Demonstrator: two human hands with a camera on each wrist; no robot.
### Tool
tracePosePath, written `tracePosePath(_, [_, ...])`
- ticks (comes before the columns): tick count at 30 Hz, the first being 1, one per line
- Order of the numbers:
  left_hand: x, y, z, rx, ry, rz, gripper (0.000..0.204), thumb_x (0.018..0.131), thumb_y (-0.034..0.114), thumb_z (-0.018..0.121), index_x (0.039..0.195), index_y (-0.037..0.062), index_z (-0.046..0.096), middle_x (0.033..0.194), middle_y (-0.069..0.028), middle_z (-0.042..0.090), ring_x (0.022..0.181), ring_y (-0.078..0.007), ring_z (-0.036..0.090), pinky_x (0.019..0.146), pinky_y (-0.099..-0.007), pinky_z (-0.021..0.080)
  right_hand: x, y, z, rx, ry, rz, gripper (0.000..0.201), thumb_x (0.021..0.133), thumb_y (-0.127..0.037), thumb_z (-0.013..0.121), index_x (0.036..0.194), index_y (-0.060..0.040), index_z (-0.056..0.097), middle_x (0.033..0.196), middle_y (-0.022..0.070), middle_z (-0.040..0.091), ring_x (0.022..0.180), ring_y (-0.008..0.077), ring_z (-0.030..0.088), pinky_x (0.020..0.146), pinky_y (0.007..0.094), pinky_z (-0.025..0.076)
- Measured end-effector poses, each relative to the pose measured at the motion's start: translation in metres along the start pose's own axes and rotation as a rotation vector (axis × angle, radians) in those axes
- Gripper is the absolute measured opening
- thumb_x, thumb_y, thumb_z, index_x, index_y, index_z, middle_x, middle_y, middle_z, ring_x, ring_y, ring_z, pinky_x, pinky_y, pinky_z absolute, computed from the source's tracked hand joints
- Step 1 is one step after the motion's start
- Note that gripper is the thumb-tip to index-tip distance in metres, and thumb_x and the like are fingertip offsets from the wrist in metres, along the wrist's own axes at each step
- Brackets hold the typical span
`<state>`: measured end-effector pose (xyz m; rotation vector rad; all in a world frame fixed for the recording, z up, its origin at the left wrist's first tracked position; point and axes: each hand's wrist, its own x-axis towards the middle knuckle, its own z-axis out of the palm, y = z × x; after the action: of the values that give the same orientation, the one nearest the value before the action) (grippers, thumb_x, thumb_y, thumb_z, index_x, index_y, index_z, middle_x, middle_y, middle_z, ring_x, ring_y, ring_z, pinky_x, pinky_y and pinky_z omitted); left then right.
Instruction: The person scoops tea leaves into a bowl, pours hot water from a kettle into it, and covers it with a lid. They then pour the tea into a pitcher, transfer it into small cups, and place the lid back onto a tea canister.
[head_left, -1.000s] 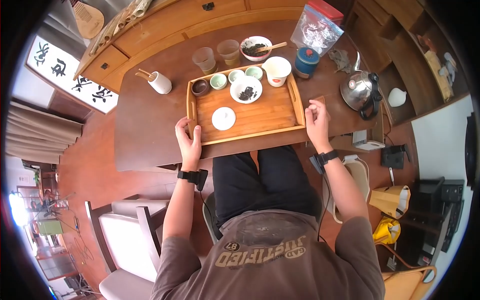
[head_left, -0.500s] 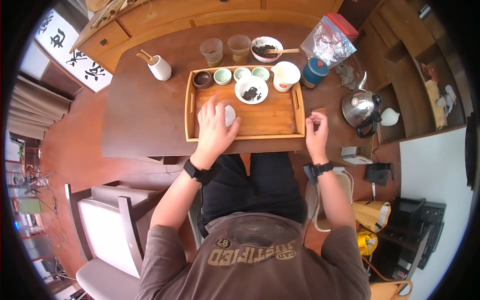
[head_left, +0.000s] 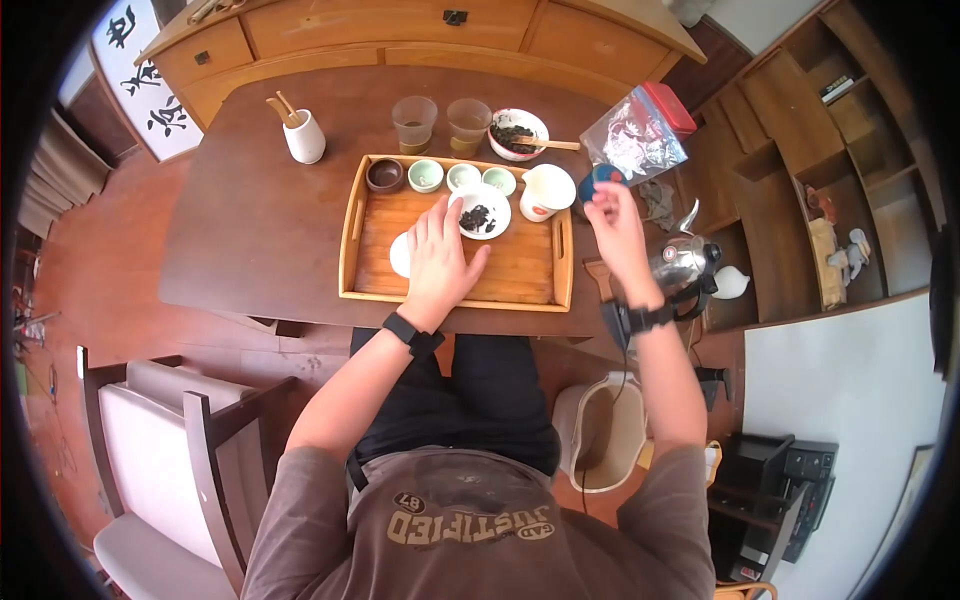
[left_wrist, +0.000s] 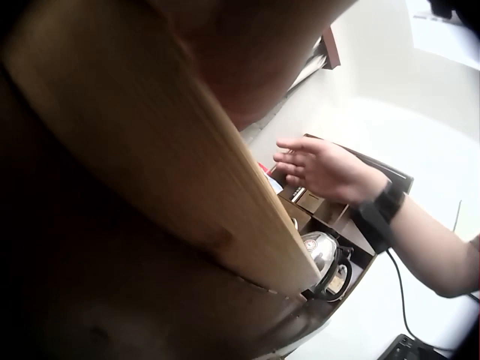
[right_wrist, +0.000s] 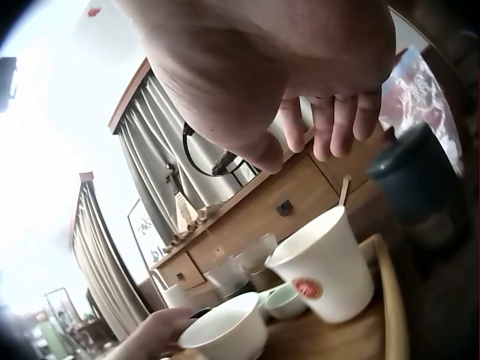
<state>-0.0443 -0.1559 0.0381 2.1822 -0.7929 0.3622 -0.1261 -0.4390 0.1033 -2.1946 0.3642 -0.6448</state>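
Note:
My left hand reaches over the wooden tray, fingers spread and fingertips at the near left edge of a white bowl with dark tea leaves in it. Partly hidden beside that hand lies a white lid. My right hand is raised over the tray's right side, holding nothing; in the head view its fingers overlap the blue canister. Seen from the right wrist, its loosely straight fingers hang above a white pitcher with a red mark, left of the canister.
Along the tray's back edge stand a dark cup and several pale green cups. Behind are two clear cups and a bowl of leaves with a wooden scoop. A steel kettle stands right; a white tool holder, left.
The left hand has left the tray's edge, passed over the lid and come to the white bowl. My right hand has risen from beside the tray toward the blue canister.

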Motion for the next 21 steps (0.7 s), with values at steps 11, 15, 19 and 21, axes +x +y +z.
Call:
tracePosePath(11, [-0.003, 0.003, -0.005, 0.017, 0.014, 0.025, 0.075, 0.089, 0.025, 0.081, 0.149, -0.0047, 0.048, 0.140, -0.0227, 0.056, 0.130, -0.0400, 0.052, 0.114, -0.0547, 0.037, 0.138, -0.019, 0.041, -0.952, -0.259, 0.192, 0.054, 0.098, -0.057, 0.068, 0.111, -0.0070, 0.082, 0.110, 0.0219, 0.080, 0.106, 0.0395, 0.077, 0.093, 0.0501, 0.058])
tracePosePath(15, [-0.003, 0.005, -0.010, -0.017, 0.007, -0.003, 0.071, 0.090, 0.025, 0.081, 0.147, -0.0020, 0.049, 0.138, -0.0222, 0.058, 0.129, -0.0399, 0.054, 0.114, -0.0538, 0.037, 0.149, -0.009, 0.049, -0.814, -0.331, 0.275, 0.047, 0.096, -0.053, 0.072, 0.103, -0.0076, 0.083, 0.109, 0.0195, 0.081, 0.106, 0.0401, 0.076, 0.091, 0.0495, 0.060])
tracePosePath(19, [-0.004, 0.004, -0.007, -0.016, 0.036, 0.001, 0.069, 0.090, 0.026, 0.080, 0.146, -0.0021, 0.050, 0.137, -0.0221, 0.058, 0.128, -0.0399, 0.054, 0.114, -0.0536, 0.037, 0.157, 0.005, 0.051, -0.590, -0.242, 0.174, 0.029, 0.097, -0.038, 0.073, 0.100, -0.0108, 0.082, 0.103, 0.0150, 0.081, 0.101, 0.0384, 0.076, 0.086, 0.0478, 0.060])
tracePosePath(21, [-0.004, 0.003, -0.007, -0.018, 0.023, -0.003, 0.067, 0.091, 0.026, 0.080, 0.145, -0.0022, 0.051, 0.136, -0.0223, 0.058, 0.128, -0.0403, 0.054, 0.113, -0.0537, 0.037, 0.160, -0.007, 0.049, -0.555, -0.200, 0.110, 0.027, 0.097, -0.035, 0.072, 0.100, -0.0099, 0.082, 0.101, 0.0150, 0.081, 0.098, 0.0380, 0.076, 0.085, 0.0470, 0.060])
